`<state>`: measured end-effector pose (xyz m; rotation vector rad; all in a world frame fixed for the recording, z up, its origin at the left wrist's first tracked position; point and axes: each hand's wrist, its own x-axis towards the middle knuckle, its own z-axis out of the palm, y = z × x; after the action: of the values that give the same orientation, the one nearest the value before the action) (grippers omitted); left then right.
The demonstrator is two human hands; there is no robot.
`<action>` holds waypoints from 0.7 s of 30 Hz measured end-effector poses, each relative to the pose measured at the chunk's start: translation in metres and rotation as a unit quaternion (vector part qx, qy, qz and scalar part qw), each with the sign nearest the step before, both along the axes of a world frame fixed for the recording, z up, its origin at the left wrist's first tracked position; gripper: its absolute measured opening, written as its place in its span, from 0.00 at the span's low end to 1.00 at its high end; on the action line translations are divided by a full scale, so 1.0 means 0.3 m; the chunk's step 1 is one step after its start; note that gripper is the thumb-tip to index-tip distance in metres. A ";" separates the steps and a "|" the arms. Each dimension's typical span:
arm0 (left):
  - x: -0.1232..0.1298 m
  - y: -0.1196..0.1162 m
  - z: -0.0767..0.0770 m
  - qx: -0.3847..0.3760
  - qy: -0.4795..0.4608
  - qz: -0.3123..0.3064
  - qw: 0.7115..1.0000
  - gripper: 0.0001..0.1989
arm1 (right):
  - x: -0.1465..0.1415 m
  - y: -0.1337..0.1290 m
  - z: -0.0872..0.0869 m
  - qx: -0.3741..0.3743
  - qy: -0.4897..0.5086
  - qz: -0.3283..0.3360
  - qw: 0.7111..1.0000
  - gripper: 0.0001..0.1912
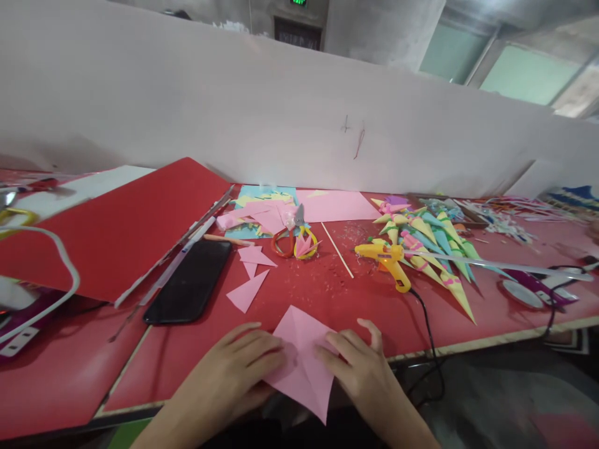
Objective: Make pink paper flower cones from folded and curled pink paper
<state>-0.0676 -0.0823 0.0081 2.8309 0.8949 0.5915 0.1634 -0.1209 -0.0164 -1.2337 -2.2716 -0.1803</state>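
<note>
Spreading wide across the view: a red table [187, 362]

A red board [154, 218] lies at the left, a pile of paper cones [425, 240] at the right. The left hand [246, 362], fingers bent and close together, grips one side of a creased pink sheet [304, 355]; the right hand [358, 358] grips the opposite side, its little finger raised. The sheet is between them at the table's front edge. Farther in are a black phone [191, 284], a yellow glue gun [384, 251], scissors [299, 217] and small pink scraps [248, 290].

We noted a black phone [191, 284] on the red counter [163, 365] and a green exit sign [299, 2] beyond the partition [196, 100].
</note>
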 end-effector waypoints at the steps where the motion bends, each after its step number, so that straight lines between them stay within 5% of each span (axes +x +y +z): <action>1: 0.004 -0.007 -0.001 0.035 0.005 -0.006 0.999 0.15 | -0.005 -0.001 -0.005 0.008 0.001 -0.002 1.000 0.17; 7: 0.008 -0.023 -0.009 0.102 0.032 0.018 0.994 0.15 | -0.009 0.010 0.004 -0.040 0.046 0.008 0.998 0.14; 15: 0.012 -0.023 -0.030 0.028 -0.053 0.080 0.995 0.17 | 0.015 0.055 0.054 -0.237 0.172 0.045 0.955 0.11; 21: 0.022 -0.011 -0.041 0.001 -0.097 0.148 0.984 0.22 | -0.014 0.078 0.040 -0.219 0.206 -0.010 0.954 0.15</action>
<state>-0.0611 -0.0855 -0.0041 2.6001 1.2845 0.8852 0.1592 -0.0975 -0.0042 -1.3557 -1.9824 0.5550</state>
